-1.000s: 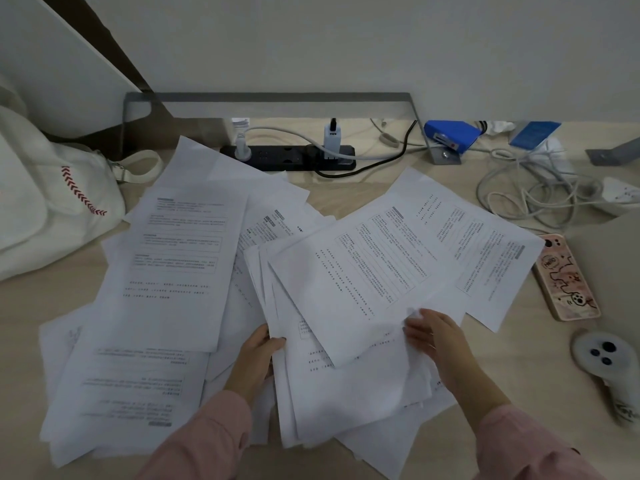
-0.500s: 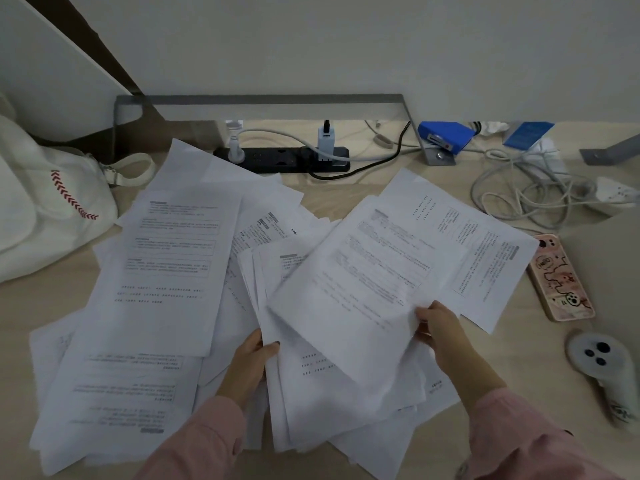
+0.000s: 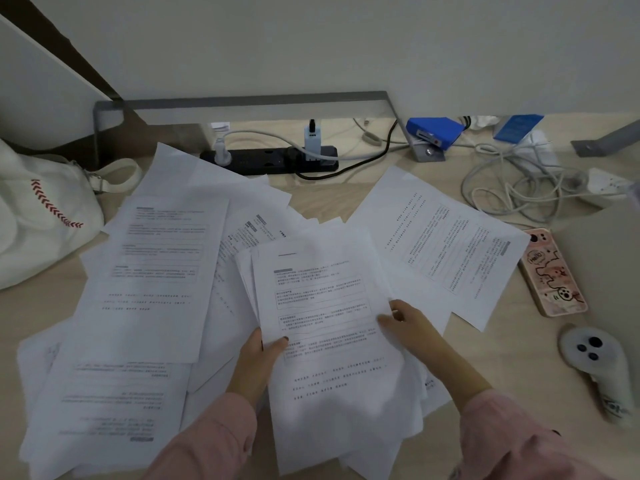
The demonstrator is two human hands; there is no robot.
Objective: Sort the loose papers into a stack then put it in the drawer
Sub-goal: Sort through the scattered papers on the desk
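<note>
A loose stack of printed sheets (image 3: 325, 306) lies in front of me at the middle of the wooden desk. My left hand (image 3: 258, 358) grips its left edge, thumb on the top sheet. My right hand (image 3: 412, 325) pinches the right edge of the top sheet. More loose papers (image 3: 156, 271) are spread over the left half of the desk, overlapping one another. A single printed sheet (image 3: 446, 244) lies apart at the right. No drawer is in view.
A white bag (image 3: 38, 216) with red stitching sits at the far left. A black power strip (image 3: 270, 159) and tangled cables (image 3: 512, 188) run along the back. A phone (image 3: 554, 271) and a white controller (image 3: 599, 368) lie at the right.
The sheet my right hand held has been turned and laid square on the stack in front of me. My left hand has closed its thumb over the stack's left edge.
</note>
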